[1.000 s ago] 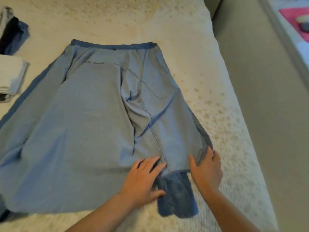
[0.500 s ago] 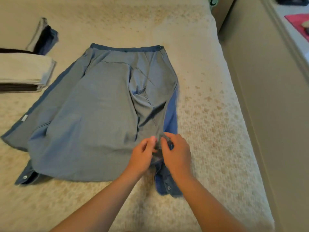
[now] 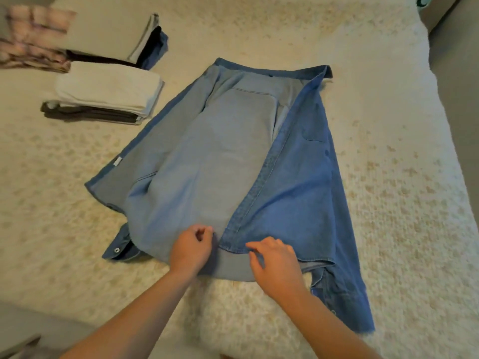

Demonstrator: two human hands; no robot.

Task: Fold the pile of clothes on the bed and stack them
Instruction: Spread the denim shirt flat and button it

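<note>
- Work in hand: a blue denim shirt [image 3: 233,156] lies spread on the bed [image 3: 388,177], collar at the far end, hem nearest the person. Its right front panel is turned over the lighter inside; the left panel lies open, one cuff showing at the near left corner.
- Left hand [image 3: 190,248]: fingers curled at the hem, apparently pinching the cloth — the exact hold is blurred.
- Right hand [image 3: 276,263]: resting on the hem just beside the left, fingers bent, tips on the fabric; whether it pinches or only presses cannot be told.
- Done, judged from the layout: a stack of folded clothes [image 3: 103,95] sits at the far left, pale pieces over dark ones, with more folded dark pieces [image 3: 151,44] behind it and a patterned piece [image 3: 33,40] at the frame edge.
- Remaining: this shirt is not yet folded — closing, sleeves, fold and stacking are still due. No unfolded pile is in view.
- Surface: cream, nubbly bedcover with faint mottling.
- Room: a plain beige floor strip [image 3: 456,73] runs along the right of the bed.
</note>
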